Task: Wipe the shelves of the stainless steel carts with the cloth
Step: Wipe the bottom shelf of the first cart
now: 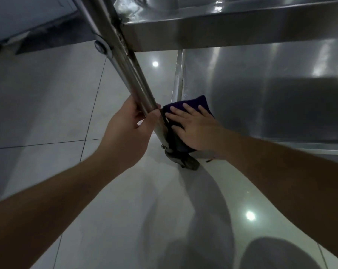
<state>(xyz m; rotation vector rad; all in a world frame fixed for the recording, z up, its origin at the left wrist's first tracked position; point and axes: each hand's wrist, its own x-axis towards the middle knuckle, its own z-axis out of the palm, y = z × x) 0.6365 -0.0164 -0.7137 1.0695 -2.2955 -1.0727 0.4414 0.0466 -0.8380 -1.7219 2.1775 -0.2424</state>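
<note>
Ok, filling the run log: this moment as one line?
left hand grips steel cart post | right hand presses dark purple cloth flat on lower shelf

No text, label, brand, number or sign can be read anywhere in this view. The steel cart [241,35] shows only bare metal and glare, and the dark cloth [185,105] carries no visible print.

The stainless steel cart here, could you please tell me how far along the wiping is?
Done: cannot tell; no shelf visibly reads as finished. In hand: the right hand presses the dark purple cloth flat on the lower shelf at its near-left corner, while the left hand grips the cart's steel upright post. Left: the rest of that shelf, and perhaps the shelf above.
</note>
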